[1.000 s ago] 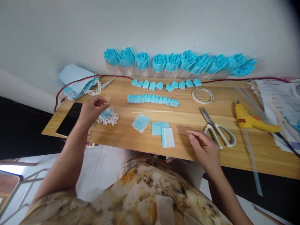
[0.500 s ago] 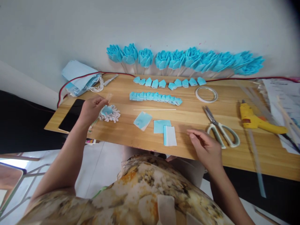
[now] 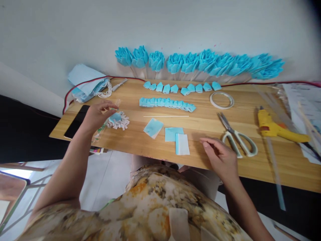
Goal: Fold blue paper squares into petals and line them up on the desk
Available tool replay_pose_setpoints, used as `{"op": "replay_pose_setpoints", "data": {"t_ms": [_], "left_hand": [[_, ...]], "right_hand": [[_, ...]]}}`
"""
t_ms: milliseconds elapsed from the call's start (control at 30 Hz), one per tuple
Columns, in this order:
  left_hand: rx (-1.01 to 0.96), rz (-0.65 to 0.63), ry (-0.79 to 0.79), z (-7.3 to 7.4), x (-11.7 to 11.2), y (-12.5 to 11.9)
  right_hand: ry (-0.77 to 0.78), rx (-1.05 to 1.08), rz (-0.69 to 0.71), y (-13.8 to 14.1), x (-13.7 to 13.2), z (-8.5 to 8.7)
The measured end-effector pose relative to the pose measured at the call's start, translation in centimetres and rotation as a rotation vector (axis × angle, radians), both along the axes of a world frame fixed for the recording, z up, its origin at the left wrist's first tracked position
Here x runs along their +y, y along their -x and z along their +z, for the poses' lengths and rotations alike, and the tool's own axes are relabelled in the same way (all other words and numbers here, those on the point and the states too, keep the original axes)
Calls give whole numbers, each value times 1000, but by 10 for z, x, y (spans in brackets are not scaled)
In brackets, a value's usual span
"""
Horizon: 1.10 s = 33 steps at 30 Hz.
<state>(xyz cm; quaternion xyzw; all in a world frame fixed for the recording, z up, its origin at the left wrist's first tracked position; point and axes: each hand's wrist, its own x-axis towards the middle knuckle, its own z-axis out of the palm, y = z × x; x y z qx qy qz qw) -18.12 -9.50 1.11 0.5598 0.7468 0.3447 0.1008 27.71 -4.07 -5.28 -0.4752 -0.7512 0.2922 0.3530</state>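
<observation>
My left hand [image 3: 96, 114] hovers over the left part of the wooden table [image 3: 200, 124], thumb and fingers pinched on a small pale strip [image 3: 117, 101]. Just right of it lies a pile of white paper scraps [image 3: 119, 122] with a blue piece on top. My right hand [image 3: 221, 157] rests at the table's near edge with loosely curled, parted fingers and nothing in it, beside white-handled scissors [image 3: 237, 136]. Between my hands lie two blue squares [image 3: 153, 128] and a white-and-blue folded piece [image 3: 182, 144]. A thin wooden stick [image 3: 166, 116] lies behind them.
Two rows of folded blue petals [image 3: 167, 103] lie mid-table. Blue paper flowers [image 3: 198, 62] lean on the wall. A tape roll [image 3: 222, 100], a yellow glue gun [image 3: 274, 129], a black phone [image 3: 76, 122], a stack of face masks [image 3: 86, 83] and papers [image 3: 304, 110] are around.
My left hand has drifted slightly right and down over the scrap pile, still pinching the strip. My right hand has barely moved.
</observation>
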Motion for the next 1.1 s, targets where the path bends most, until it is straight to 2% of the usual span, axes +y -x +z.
{"op": "replay_pose_setpoints", "data": {"t_ms": [167,367,533,667,900,1100], "left_hand": [[-46,17,-51,1,-4,2],[-34,72,121,0,-15,6],[76,137,246,-13,-12,10],[78,183,296,-26,-9,12],[142,168,320,-28,-8,10],[168,83,319,-23,-6,10]], "right_hand": [[-14,-16,5,0,0,0],[-36,-18,17,0,0,1],[-29,-24,20,-1,0,1],[-27,-27,18,-1,0,0],[-5,-30,16,-3,-1,-1],[-8,-30,7,-1,-1,0]]}}
